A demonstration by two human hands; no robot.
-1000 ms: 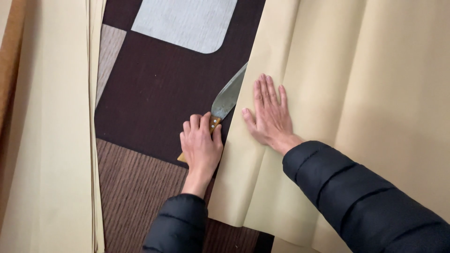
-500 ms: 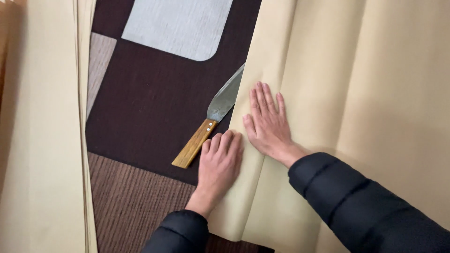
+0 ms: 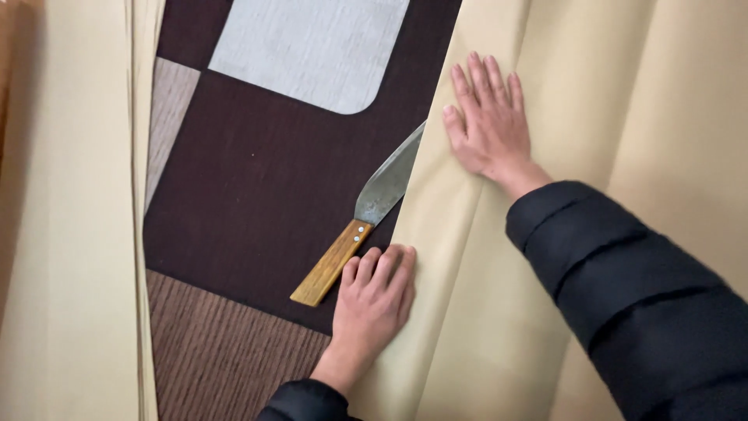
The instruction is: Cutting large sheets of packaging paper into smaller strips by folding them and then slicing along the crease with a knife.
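Head view: left hand [image 3: 374,292] flat, fingers spread, pressing the near edge of the cream paper sheet [image 3: 499,312]. Right hand [image 3: 487,117] flat, open, further up the same edge. Knife [image 3: 362,218], wooden handle, lies on the dark mat [image 3: 257,187], blade tip under the paper's edge, just beside the left hand.

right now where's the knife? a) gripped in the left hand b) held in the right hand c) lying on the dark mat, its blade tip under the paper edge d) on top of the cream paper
c: the knife lies on the dark mat with its blade tip hidden under the edge of the cream paper; the left hand and right hand both press flat on the paper, neither gripping it.
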